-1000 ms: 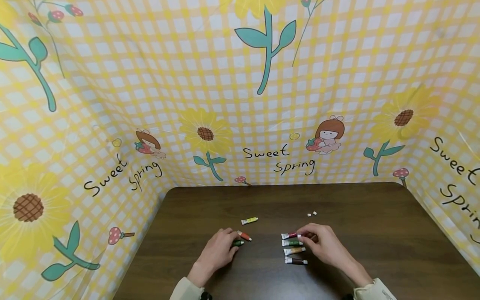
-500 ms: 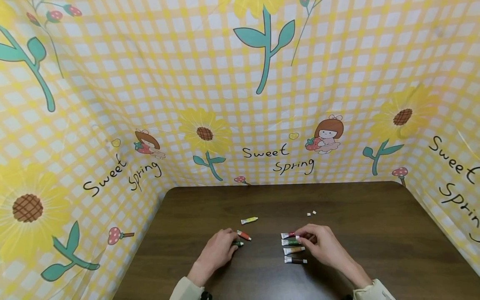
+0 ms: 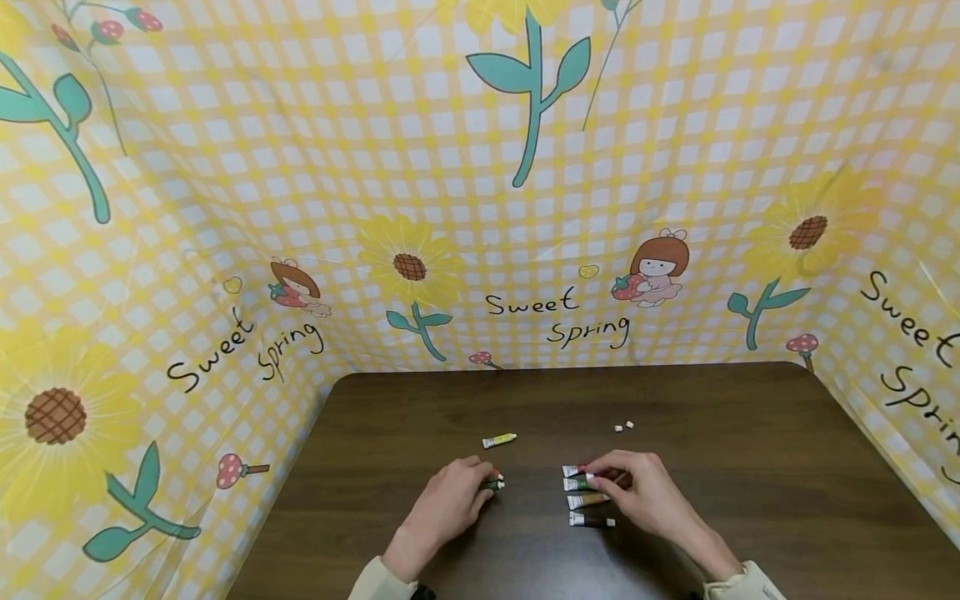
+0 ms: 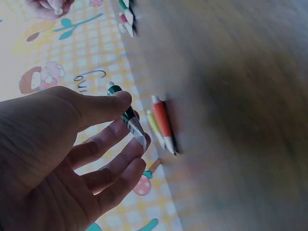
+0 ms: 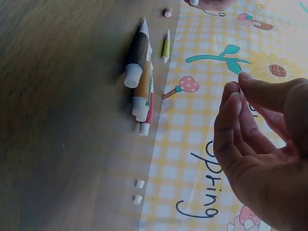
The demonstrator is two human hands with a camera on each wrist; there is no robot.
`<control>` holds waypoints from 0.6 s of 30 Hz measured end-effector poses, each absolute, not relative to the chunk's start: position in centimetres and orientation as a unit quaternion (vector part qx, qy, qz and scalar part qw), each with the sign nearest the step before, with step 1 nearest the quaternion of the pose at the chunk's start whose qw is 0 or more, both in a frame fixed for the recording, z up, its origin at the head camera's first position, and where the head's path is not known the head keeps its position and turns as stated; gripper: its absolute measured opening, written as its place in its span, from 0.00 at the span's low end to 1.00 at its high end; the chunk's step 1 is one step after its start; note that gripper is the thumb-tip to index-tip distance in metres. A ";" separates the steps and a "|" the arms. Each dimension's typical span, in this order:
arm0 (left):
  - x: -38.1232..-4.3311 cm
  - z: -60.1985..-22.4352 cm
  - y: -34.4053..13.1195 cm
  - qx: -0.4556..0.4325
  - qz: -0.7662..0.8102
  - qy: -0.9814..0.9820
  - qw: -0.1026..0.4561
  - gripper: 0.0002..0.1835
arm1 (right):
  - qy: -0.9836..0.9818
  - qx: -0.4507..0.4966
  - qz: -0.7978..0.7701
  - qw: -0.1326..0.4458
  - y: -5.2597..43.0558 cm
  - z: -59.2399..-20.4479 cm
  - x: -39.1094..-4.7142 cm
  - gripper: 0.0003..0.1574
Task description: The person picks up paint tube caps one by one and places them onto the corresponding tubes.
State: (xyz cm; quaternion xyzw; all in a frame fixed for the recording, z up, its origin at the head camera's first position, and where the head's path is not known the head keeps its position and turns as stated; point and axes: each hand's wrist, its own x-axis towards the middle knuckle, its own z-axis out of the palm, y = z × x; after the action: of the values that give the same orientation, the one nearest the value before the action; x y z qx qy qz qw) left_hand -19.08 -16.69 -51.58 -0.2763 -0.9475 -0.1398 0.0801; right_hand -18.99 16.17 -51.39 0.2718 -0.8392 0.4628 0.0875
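My left hand [image 3: 450,502] pinches a small dark green paint tube [image 4: 126,110] between thumb and fingertips, cap end pointing up in the left wrist view. An orange paint tube [image 4: 162,118] lies just beyond it, mostly hidden by the hand in the head view. My right hand [image 3: 651,492] pinches a tiny white cap [image 4: 58,10] at the fingertips. That hand is beside a row of tubes: crimson [image 3: 573,471], green [image 3: 576,484], ochre [image 3: 585,502] and dark brown [image 3: 592,521]. Its fingers cover the right ends of the upper tubes in the head view.
A yellow paint tube [image 3: 499,440] lies farther back, between the hands. Two loose white caps, one nearer [image 3: 618,428] and one farther [image 3: 630,425], sit behind the right hand. The dark wooden table [image 3: 420,408] ends at a yellow checked cloth [image 3: 525,250] on several sides.
My left hand has moved right with the dark green tube and now covers most of the orange tube. The right hand has shifted slightly left along the row.
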 end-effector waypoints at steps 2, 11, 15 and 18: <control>-19.0 -51.2 -16.4 -0.282 -0.136 -0.946 0.085 0.07 | -0.838 0.273 0.464 0.092 16.1 -51.4 -19.0 0.08; -18.5 -50.0 -14.8 -0.303 -0.130 -0.939 0.100 0.05 | -0.832 0.281 0.466 0.105 15.8 -51.5 -18.7 0.08; -18.4 -49.6 -14.2 -0.310 -0.124 -0.937 0.104 0.04 | -0.829 0.287 0.466 0.117 15.6 -51.6 -18.5 0.08; -18.3 -49.3 -13.8 -0.316 -0.119 -0.935 0.108 0.04 | -0.825 0.292 0.468 0.123 15.6 -51.7 -18.5 0.10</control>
State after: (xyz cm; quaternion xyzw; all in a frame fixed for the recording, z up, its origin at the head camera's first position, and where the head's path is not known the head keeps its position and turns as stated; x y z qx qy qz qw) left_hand -18.29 -13.78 -49.33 -0.3161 -0.9350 -0.1192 0.1084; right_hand -18.50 15.60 -51.72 0.2920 -0.8252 0.4677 0.1225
